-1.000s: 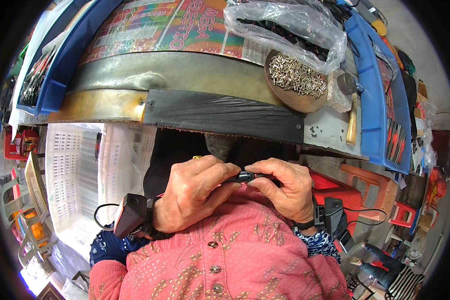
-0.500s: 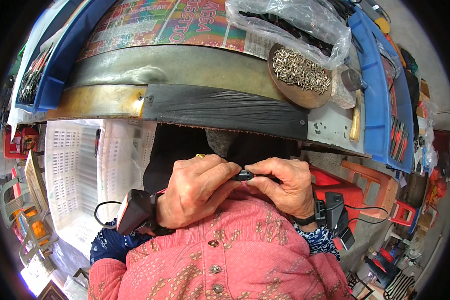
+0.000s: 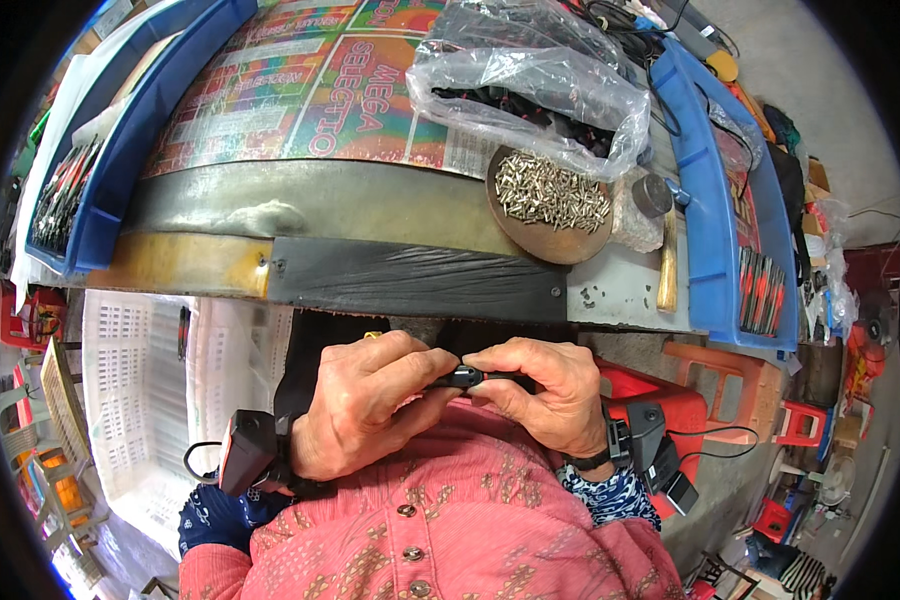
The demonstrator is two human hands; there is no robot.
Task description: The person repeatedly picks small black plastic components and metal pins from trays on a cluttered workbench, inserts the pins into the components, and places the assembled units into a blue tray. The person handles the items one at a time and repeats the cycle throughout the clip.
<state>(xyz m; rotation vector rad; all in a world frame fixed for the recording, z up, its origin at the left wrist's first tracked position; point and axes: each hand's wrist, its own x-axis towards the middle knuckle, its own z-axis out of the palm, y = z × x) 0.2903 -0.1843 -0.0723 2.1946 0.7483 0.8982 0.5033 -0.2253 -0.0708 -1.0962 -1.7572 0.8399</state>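
Both my hands are held together in front of my pink shirt, below the bench's near edge. Between them is a small, slim black rod-like piece (image 3: 464,376) with a shiny rounded part at its middle. My left hand (image 3: 370,395) pinches its left end between thumb and fingers. The right end lies in the thumb and fingertips of my right hand (image 3: 542,392), and a dark length runs on under that hand. Fingers cover most of the piece, so its exact kind cannot be made out.
On the bench (image 3: 370,190), a shallow bowl (image 3: 530,243) holds many small metal pins (image 3: 550,195). Beside it lie a plastic bag (image 3: 540,85) of dark parts and a wooden-handled tool (image 3: 667,265). Blue trays (image 3: 160,130) flank both sides. A white crate (image 3: 135,400) stands lower left.
The view has shifted, so the bench shows lower and further left. My hands keep the same two-handed pinch on the black piece, with little visible change.
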